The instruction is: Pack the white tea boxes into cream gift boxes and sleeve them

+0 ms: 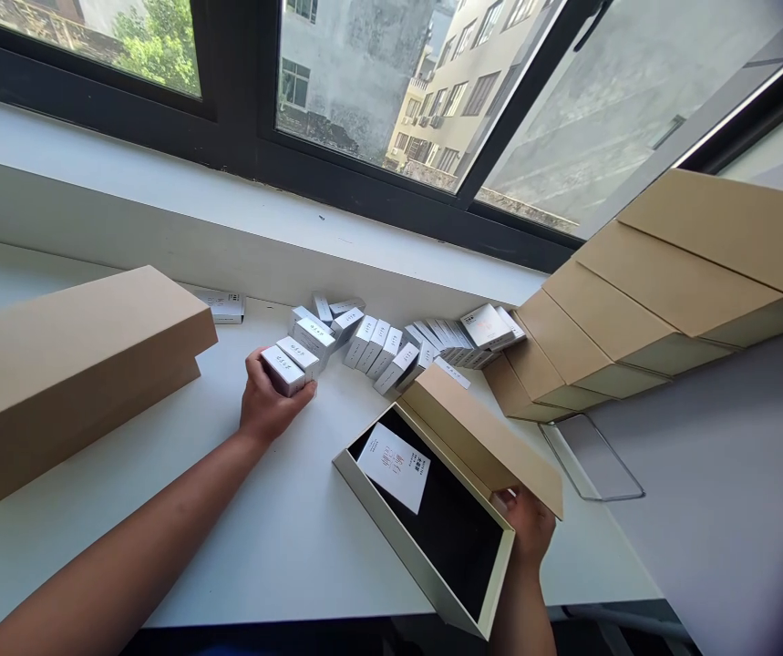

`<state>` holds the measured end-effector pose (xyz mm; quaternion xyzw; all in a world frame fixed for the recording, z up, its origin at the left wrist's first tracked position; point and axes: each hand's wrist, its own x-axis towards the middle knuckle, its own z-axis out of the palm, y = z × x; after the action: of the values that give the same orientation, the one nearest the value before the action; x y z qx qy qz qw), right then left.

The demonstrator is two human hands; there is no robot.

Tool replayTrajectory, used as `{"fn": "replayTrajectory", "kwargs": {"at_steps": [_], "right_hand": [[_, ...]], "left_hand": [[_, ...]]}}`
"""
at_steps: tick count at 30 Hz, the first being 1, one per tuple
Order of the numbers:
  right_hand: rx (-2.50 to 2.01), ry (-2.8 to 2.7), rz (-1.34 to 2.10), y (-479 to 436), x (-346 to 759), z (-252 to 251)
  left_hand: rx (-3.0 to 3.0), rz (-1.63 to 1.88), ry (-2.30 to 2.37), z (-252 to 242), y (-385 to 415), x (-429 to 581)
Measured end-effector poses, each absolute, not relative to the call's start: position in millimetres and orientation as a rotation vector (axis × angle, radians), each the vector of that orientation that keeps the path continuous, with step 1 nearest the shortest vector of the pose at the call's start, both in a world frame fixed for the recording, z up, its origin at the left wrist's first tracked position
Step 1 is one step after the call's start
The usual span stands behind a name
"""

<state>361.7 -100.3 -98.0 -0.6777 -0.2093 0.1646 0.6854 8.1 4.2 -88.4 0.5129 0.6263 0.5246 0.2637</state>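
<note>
My left hand is closed around a pair of small white boxes with dark lettering on their narrow sides, at the near end of a loose row. At the lower right my right hand grips the end of a tan hinged box, its fingers between the raised lid and the wall. The hinged box stands tilted at the table's front edge, with a black inside. One flat white box with printed lettering lies in its far end.
Several more small white boxes stand in rows along the wall below the window. A large tan box lies at the left. Several tan boxes are stacked at the right, near a thin wire frame on the white table.
</note>
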Motion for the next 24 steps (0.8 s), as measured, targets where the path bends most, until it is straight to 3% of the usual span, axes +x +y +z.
{"fn": "replayTrajectory", "kwargs": {"at_steps": [4,9,13,18,24], "right_hand": [[-1.377,-0.393,0.250,-111,366,-87],[-1.328,-0.291,-0.371,-142,358,-47],[-0.939,-0.832,-0.837,-153,311,1],[-1.282,-1.758,-0.115,-146,231,31],[-1.428,-1.552,0.314,-131,219,22]], "left_hand": [[1.363,1.526,1.528,-77,-3,9],[1.312,1.531,1.344,-37,-22,19],[1.194,1.536,1.094,-4,-41,40],[0.923,1.376,0.796,22,-69,77],[1.022,1.079,0.731,23,-82,79]]}}
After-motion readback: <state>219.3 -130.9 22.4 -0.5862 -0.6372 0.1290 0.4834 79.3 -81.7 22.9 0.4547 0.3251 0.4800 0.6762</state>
